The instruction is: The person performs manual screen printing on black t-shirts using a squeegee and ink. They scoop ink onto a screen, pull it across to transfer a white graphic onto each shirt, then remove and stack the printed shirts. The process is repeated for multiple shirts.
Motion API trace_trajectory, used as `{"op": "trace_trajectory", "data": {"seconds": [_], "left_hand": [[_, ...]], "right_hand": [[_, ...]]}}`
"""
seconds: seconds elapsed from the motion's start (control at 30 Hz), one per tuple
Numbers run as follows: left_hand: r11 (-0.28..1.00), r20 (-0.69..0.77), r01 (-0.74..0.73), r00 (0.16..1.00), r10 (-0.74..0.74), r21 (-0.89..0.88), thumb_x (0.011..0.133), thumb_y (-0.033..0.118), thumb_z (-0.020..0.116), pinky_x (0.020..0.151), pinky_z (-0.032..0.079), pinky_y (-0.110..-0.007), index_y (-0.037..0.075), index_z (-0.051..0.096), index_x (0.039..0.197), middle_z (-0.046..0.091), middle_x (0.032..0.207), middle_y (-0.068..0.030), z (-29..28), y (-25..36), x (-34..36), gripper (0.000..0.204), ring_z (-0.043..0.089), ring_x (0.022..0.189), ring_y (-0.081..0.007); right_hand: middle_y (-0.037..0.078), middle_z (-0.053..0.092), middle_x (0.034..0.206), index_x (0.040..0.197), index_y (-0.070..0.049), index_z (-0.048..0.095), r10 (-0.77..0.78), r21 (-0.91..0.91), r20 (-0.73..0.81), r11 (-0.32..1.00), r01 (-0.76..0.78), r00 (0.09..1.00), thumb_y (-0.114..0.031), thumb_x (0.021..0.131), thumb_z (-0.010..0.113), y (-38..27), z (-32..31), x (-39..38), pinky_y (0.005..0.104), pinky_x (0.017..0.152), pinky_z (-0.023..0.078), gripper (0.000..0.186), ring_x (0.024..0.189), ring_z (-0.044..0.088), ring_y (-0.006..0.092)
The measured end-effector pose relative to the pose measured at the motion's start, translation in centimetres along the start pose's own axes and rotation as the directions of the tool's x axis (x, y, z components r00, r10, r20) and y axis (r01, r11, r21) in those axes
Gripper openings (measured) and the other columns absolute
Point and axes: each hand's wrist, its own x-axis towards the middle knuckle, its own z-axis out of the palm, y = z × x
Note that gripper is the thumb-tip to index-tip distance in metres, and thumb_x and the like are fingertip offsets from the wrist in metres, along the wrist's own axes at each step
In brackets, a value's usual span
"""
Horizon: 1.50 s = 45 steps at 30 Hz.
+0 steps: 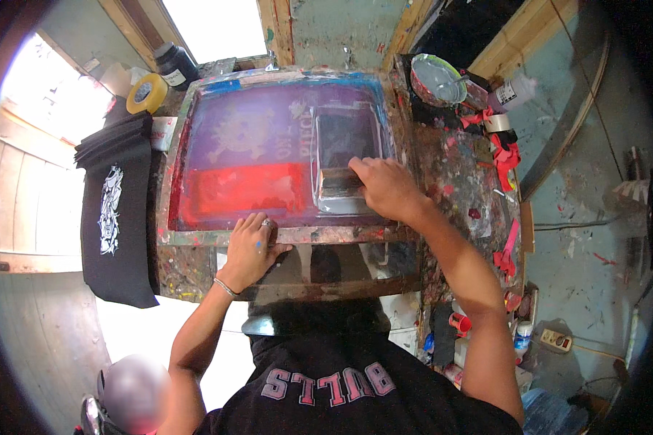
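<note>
We see the person's right hand (388, 187) closed tight on a flat wooden scraper (336, 181), at four o'clock from the middle of a big paint-stained frame (326, 236). The left hand (252, 250) lies open at half past six, its fingers on the frame's near edge. Around that same middle, we see a bright red patch (232, 190) at half past seven, black cloths with white pictures (130, 210) at eight, and a round, colourful bowl (419, 87) at two.

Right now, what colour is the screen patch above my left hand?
The patch is red, clearest in head view.
</note>
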Motion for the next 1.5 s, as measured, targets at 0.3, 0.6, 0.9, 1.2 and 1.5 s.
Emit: {"op": "trace_trajectory", "data": {"seconds": [0.3,0.6,0.9,1.2,1.5], "left_hand": [[1.0,0.065,0.016,0.998,-0.015,-0.024,0.081,0.039,0.079,0.088,0.046,-0.046,0.0,0.069,0.101,0.061,0.105,-0.014,-0.1,0.0,0.1,0.045,0.058,0.106,-0.0345],[0.999,-0.028,-0.031,0.999,0.031,-0.013,0.081,0.036,0.08,0.087,0.045,-0.046,0.0,0.069,0.099,0.06,0.103,-0.0135,-0.2,0.1,-0.2,0.042,0.058,0.103,-0.034],[0.999,0.0,0.006,1.0,-0.006,-0.047,0.08,0.04,0.081,0.088,0.047,-0.048,0.0,0.067,0.097,0.06,0.103,-0.016,0.1,0.0,-0.2,0.046,0.059,0.1,-0.0365],[0.999,-0.003,0.0,1.0,-0.001,-0.043,0.081,0.039,0.079,0.086,0.046,-0.044,-0.001,0.069,0.097,0.061,0.1,-0.0142,-0.1,0.3,-0.1,0.044,0.058,0.101,-0.0339],[0.992,-0.054,-0.023,0.998,0.016,-0.125,0.078,0.043,0.082,0.08,0.051,-0.047,-0.001,0.07,0.092,0.062,0.09,-0.018,-7.6,1.0,2.5,0.047,0.064,0.089,-0.0395]], "right_hand": [[0.015,0.065,0.097,0.113,-0.005,0.057,-0.034,-0.071,-0.111,0.997,0.026,0.993,-0.005,0.086,0.063,-0.5,1.6,-1.7,0.0501,0.086,0.048,0.027,0.1,0.065,0.0377],[0.014,0.068,0.099,0.106,-0.006,0.06,-0.021,-0.116,-0.173,0.993,0.001,0.985,-0.002,0.087,0.059,-1.8,1.4,-2.6,0.0464,0.087,0.05,0.019,0.101,0.068,0.0328],[0.016,0.069,0.099,0.106,-0.005,0.06,-0.036,-0.071,-0.119,0.997,0.028,0.992,-0.002,0.087,0.058,-0.7,1.2,-1.3,0.0494,0.088,0.05,0.02,0.099,0.068,0.036],[0.015,0.066,0.103,0.111,-0.004,0.059,-0.014,-0.122,-0.155,0.993,-0.005,0.988,-0.004,0.086,0.057,-2.1,1.9,-3.1,0.0484,0.091,0.048,0.025,0.103,0.064,0.0351],[0.017,0.057,0.102,0.11,0.0,0.056,-0.133,-0.304,-0.407,0.953,0.003,0.904,-0.028,0.087,0.063,-6.0,-1.3,-6.2,0.0506,0.088,0.046,0.037,0.099,0.059,0.0359]]}}
